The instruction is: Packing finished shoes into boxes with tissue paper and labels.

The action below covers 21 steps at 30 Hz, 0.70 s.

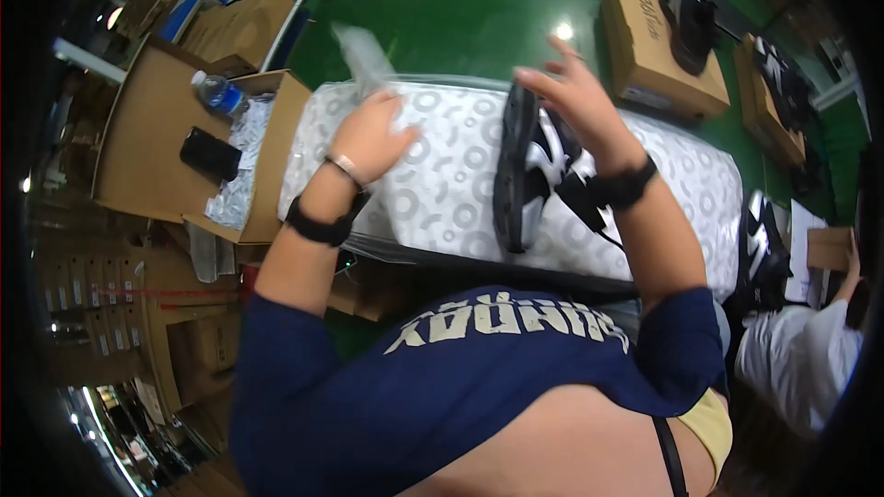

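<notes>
A black and white sneaker (pixel 543 161) lies on its side on the white wrapped surface (pixel 442 156), its dark sole turned to the left. Over the shoe's far end hovers my right hand (pixel 580 97), fingers spread and nothing in them. A dark flap or tag (pixel 580 198) with a thin cord hangs by the shoe near my right wrist. To the left, my left hand (pixel 373 138) has its fingers curled and its thumb apart. A whitish translucent piece (pixel 366 60), smeared by motion, extends from those fingers; it looks like thin plastic or tissue.
At left an open carton (pixel 166 147) holds a water bottle (pixel 221 94), a black phone (pixel 210 155) and crumpled packing (pixel 241 166). Shoe boxes (pixel 658 46) with dark sneakers (pixel 692 28) on top stand at the far right, on a green table (pixel 442 18). Another person (pixel 801 359) works at right.
</notes>
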Motion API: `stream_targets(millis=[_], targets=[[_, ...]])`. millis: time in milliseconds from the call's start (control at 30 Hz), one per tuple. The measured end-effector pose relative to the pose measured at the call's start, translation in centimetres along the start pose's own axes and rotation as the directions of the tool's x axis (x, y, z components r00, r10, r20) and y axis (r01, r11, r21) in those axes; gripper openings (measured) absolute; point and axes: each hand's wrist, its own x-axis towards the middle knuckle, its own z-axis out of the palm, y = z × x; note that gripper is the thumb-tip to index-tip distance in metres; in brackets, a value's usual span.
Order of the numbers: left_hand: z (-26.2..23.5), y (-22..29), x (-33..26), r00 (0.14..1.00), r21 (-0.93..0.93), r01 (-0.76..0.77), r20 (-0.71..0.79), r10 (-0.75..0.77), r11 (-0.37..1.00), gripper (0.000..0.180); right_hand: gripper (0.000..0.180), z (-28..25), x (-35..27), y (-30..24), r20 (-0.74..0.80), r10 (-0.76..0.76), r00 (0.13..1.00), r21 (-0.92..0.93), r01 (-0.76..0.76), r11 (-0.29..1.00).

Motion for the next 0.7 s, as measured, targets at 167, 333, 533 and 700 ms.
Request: stream_targets(millis=[167,333,533,700], targets=[[0.0,16.1,1.1,0.775,-0.141,-0.591,0.173,0.608,0.794,0.046,0.057,-4.7,0.0,-2.7,0.155,0.064,0.986,0.258,-0.103,0.961],[3.2,13.6,5.5,0.754,-0.026,-0.644,0.147,0.641,0.764,0.054,0.032,-16.9,-7.1,9.5,-0.137,0.519,0.844,0.469,-0.406,0.784],[9.7,12.1,6.7,0.794,0.254,-0.541,0.469,0.387,0.802,0.067,0.065,-21.1,-2.7,9.7,-0.639,0.038,0.768,-0.140,-0.165,0.976],[10.7,14.1,6.6,0.775,0.289,-0.563,0.508,0.375,0.774,0.064,0.064,-26.7,8.6,8.9,-0.653,-0.547,0.524,-0.723,-0.218,0.655]])
